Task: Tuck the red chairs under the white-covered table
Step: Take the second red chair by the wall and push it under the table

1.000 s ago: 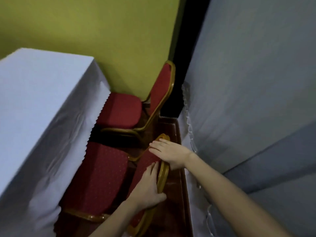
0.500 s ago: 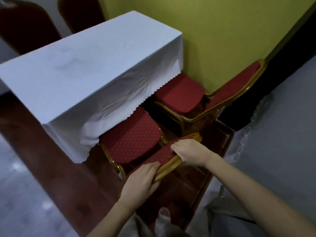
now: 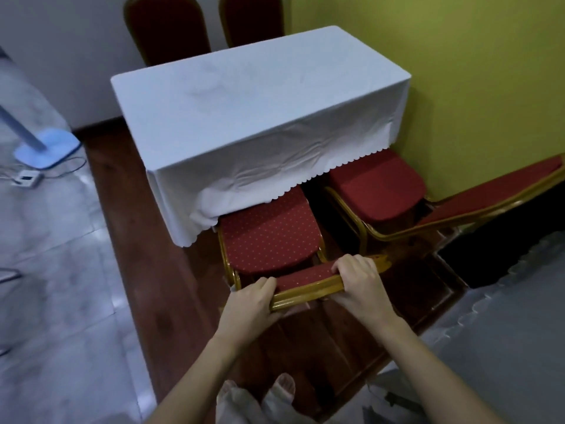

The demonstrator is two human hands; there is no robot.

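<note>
A table under a white cloth (image 3: 253, 108) stands ahead of me. Below it, a red dotted chair (image 3: 269, 237) with a gold frame has the front of its seat under the cloth's scalloped hem. My left hand (image 3: 250, 304) and my right hand (image 3: 360, 280) both grip the top of this chair's backrest. To the right, a second red chair (image 3: 376, 191) has its seat partly under the cloth, and its backrest leans away to the right along the yellow wall.
Two more red chair backs (image 3: 168, 29) rise behind the table's far side. A blue stand base (image 3: 46, 148) with cables lies on the pale floor at left. White draped fabric (image 3: 504, 332) fills the lower right. My feet (image 3: 256, 396) stand on dark wooden flooring.
The view has swung left and upward, bringing the whole table and the far chairs into sight. Both hands keep their hold on the dotted chair's backrest.
</note>
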